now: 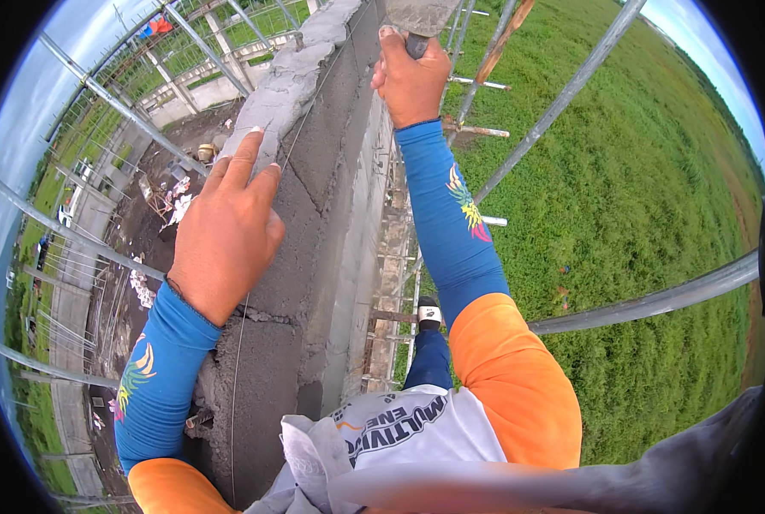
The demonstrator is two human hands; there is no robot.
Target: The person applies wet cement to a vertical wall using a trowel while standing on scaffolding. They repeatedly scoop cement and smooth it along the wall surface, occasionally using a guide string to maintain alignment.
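Note:
A wall (pixel 314 214) with grey mortar on its side runs away from me. Rough, lumpy mortar (pixel 281 86) covers its far top. My left hand (pixel 228 231) is over the wall's top, index and middle fingers stretched forward, with nothing visible in it. Its fingertips overlap the mortar; whether they touch it I cannot tell. At the far end, my right hand (pixel 412 79) is closed around the dark handle of a trowel (pixel 421 14). The trowel's blade, smeared with mortar, is cut off by the upper edge. A thin string (pixel 321 84) stretches along the wall.
Metal scaffold pipes (pixel 562 98) cross on both sides, one curved pipe (pixel 656 301) close at my right. My shoe (pixel 429 312) stands on scaffolding beside the wall, well below. Grass (pixel 622 180) spreads to the right; debris (pixel 177 201) lies on the ground at left.

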